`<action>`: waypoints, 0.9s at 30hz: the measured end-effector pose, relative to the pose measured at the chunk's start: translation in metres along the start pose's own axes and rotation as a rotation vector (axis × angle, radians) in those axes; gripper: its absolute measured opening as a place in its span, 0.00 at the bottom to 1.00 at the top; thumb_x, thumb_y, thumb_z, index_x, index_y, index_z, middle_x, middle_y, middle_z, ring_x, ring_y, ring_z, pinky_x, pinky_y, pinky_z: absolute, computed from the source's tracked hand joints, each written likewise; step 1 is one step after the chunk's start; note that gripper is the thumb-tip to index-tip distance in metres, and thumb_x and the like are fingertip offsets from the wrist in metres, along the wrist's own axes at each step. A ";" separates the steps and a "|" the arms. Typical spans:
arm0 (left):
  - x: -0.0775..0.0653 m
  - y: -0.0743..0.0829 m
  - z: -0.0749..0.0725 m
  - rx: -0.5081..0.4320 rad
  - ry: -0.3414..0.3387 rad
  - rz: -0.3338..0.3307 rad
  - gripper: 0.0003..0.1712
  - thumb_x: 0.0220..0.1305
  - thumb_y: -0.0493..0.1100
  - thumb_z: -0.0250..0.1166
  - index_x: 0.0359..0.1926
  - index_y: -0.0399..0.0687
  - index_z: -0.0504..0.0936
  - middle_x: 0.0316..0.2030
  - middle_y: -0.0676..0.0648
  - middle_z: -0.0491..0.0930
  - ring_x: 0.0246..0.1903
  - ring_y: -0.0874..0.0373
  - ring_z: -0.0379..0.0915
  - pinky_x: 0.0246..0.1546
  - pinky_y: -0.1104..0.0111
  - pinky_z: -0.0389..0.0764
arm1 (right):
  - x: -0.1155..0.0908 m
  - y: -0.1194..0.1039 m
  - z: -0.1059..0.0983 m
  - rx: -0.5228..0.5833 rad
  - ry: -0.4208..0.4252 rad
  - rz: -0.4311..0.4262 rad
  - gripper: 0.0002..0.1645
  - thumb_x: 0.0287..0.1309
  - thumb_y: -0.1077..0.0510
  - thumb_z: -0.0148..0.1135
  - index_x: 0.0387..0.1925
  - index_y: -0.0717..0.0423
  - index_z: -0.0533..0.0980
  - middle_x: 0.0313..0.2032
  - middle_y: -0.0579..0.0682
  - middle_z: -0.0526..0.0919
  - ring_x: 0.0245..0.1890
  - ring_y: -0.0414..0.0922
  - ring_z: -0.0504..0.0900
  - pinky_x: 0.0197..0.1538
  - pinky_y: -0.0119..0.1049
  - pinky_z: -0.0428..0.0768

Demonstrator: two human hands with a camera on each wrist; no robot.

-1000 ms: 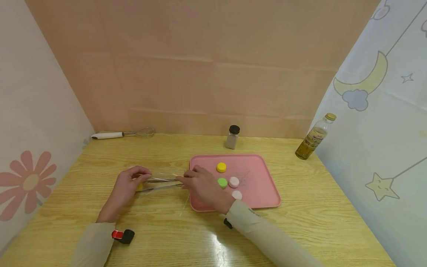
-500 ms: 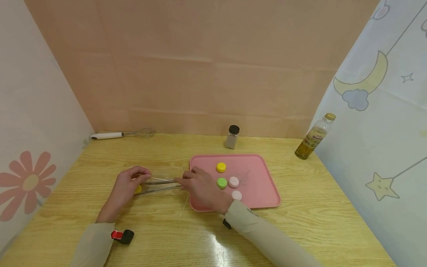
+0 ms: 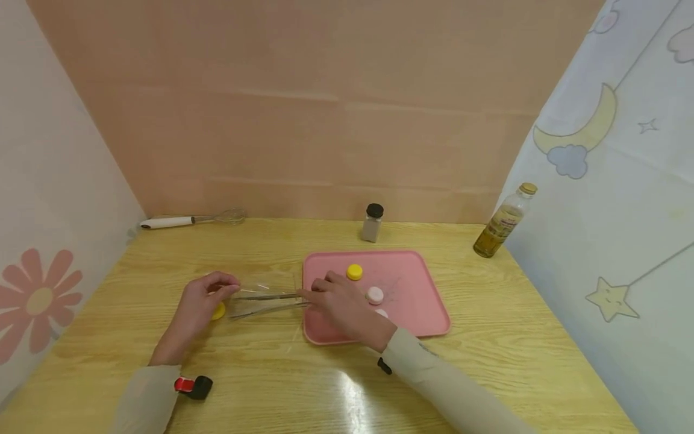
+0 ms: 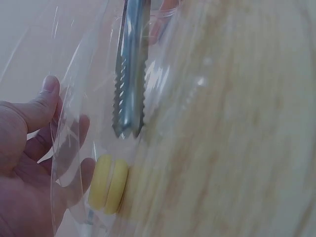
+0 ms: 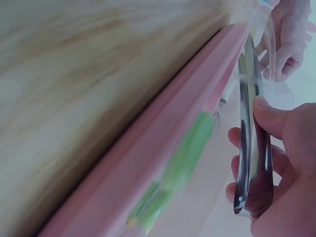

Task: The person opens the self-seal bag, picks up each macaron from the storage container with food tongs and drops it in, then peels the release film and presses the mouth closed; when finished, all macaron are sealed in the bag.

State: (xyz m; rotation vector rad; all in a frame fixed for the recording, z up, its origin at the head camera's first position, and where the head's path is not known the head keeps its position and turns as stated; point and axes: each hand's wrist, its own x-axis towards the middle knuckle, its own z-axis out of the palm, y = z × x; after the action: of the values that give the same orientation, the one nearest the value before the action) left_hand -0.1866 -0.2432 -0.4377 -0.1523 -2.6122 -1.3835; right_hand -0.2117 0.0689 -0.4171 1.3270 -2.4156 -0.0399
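My left hand [image 3: 200,301] pinches the edge of a clear plastic bag [image 4: 74,128], its mouth facing right. Inside the bag, beside the left fingers, lies a yellow macaron [image 4: 107,185], partly hidden by that hand in the head view. Metal tongs [image 5: 245,163] are gripped in my right hand [image 3: 347,307], over the left side of the pink tray [image 3: 428,328]. Their toothed tips [image 4: 129,126] reach into the bag, spread apart and a short way from the macaron. On the tray lie another yellow macaron [image 3: 355,272] and two pale pink macarons [image 3: 375,295], one partly covered by the right hand.
A black-lidded jar [image 3: 372,223] stands behind the tray. To the back right is a glass bottle [image 3: 501,223] of amber liquid with a gold cap. A whisk [image 3: 173,222] with a white handle lies at the back left. Patterned sheets flank the table [image 3: 271,392].
The tongs' tips have drawn rightward, away from the yellow macaron in the bag. The right hand has shifted right and now hides the green macaron. The head view has turned slightly.
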 end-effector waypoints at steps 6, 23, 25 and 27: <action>-0.002 -0.001 -0.001 0.006 -0.005 -0.006 0.13 0.74 0.45 0.62 0.47 0.40 0.85 0.43 0.44 0.83 0.46 0.50 0.76 0.40 0.78 0.75 | -0.016 0.008 0.000 -0.008 0.036 -0.014 0.21 0.63 0.51 0.71 0.57 0.43 0.82 0.34 0.42 0.80 0.33 0.42 0.70 0.41 0.32 0.68; -0.002 -0.001 0.000 -0.013 -0.005 -0.007 0.13 0.74 0.45 0.62 0.47 0.39 0.85 0.43 0.43 0.83 0.42 0.56 0.75 0.39 0.78 0.76 | -0.072 0.035 -0.030 0.143 0.102 0.114 0.24 0.57 0.59 0.75 0.57 0.49 0.83 0.38 0.44 0.81 0.34 0.44 0.69 0.39 0.33 0.72; -0.001 -0.002 0.001 -0.022 -0.006 -0.009 0.13 0.74 0.45 0.62 0.47 0.40 0.85 0.43 0.43 0.83 0.42 0.56 0.75 0.39 0.78 0.76 | -0.081 0.038 -0.033 0.151 0.100 0.132 0.25 0.58 0.61 0.74 0.58 0.49 0.82 0.37 0.44 0.80 0.34 0.43 0.67 0.38 0.33 0.71; -0.001 -0.002 0.000 -0.029 -0.007 -0.010 0.13 0.74 0.45 0.62 0.47 0.39 0.85 0.43 0.43 0.82 0.42 0.56 0.74 0.39 0.78 0.76 | -0.089 0.040 -0.035 0.154 0.104 0.144 0.25 0.57 0.63 0.74 0.58 0.49 0.82 0.37 0.44 0.80 0.34 0.43 0.66 0.38 0.34 0.70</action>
State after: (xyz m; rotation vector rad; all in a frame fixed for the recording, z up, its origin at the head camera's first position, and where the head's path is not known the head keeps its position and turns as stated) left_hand -0.1859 -0.2441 -0.4401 -0.1482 -2.6030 -1.4277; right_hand -0.1890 0.1692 -0.4047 1.1832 -2.4584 0.2521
